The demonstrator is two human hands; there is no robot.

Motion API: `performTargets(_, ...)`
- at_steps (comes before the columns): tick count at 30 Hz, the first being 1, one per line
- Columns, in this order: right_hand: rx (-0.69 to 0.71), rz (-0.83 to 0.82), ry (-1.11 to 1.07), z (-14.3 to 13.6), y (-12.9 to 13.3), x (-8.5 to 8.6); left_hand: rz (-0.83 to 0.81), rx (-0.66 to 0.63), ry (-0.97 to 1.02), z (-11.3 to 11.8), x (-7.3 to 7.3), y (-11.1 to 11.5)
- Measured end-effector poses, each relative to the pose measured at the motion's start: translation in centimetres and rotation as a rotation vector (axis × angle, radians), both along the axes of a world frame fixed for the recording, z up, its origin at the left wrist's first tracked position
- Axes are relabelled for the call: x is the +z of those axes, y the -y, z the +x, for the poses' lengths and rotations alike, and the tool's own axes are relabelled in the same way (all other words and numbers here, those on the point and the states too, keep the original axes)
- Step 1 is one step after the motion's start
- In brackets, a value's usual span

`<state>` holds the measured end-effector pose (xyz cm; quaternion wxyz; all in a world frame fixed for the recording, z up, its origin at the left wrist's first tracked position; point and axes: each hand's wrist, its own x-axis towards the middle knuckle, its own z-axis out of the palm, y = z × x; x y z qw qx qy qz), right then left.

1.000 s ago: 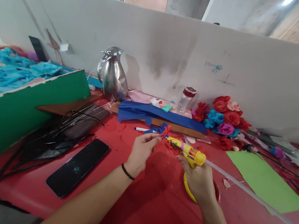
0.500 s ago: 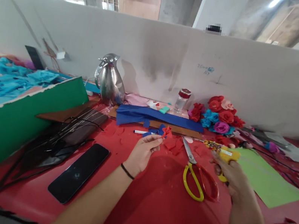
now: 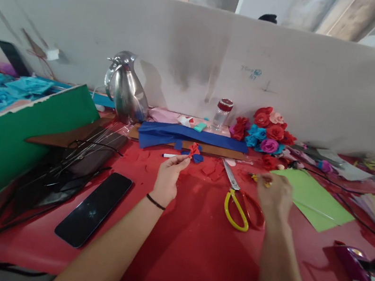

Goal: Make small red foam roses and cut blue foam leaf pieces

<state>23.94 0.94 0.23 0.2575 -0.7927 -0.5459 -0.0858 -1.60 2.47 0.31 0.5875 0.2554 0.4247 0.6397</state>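
My left hand pinches a small red paper flower by its base, just in front of some blue paper pieces. My right hand is curled over a small yellow item, largely covered by the hand; what the fingers grip cannot be made out. Between the hands, scissors with one yellow and one red handle lie on the red table, blades partly apart. Red paper scraps lie near their tips. A marker is behind my left hand.
A black phone and a green box are on the left. Behind stand a steel jug, a lidded jar and paper roses. Green paper and a purple device with a cord lie right.
My right hand has shifted left over the yellow glue gun, whose body is now hidden. My left hand still holds the red flower. The whole view has tilted down and turned slightly right.
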Motion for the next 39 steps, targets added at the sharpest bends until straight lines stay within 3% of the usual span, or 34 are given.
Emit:
performTargets(2, 0.341, -0.071, -0.004, -2.9, -0.5, -0.1, -0.006, 0.005, 0.008, 0.0, 0.0, 0.0)
performTargets(4, 0.488, -0.18, 0.044, -5.3, -1.0, -0.3, -0.015, 0.015, 0.009, -0.1, 0.1, -0.1)
performTargets(10, 0.411, -0.389, 0.241, -8.1, -1.4, -0.2, -0.036, -0.003, 0.014, 0.1, 0.2, 0.0)
performTargets(17, 0.416, -0.143, -0.023, -6.2, -2.1, -2.0, -0.049, -0.021, -0.019, 0.4, 0.2, 0.3)
performTargets(23, 0.454, -0.081, -0.076, -4.7, -2.5, -2.8, -0.083, -0.061, -0.037, 0.4, -0.1, 0.3)
performTargets(28, 0.481, -0.056, -0.066, -5.2, -2.4, -2.8, -0.107, -0.052, -0.046, 0.5, -0.4, 0.1)
performTargets(35, 0.467, -0.232, 0.021, -7.8, -1.4, -2.5, -0.074, -0.079, -0.034, 0.6, -0.2, 0.2)
performTargets(39, 0.448, -0.286, 0.033, -8.2, -1.1, -2.5, 0.007, -0.162, -0.019, 0.8, 0.0, 0.6)
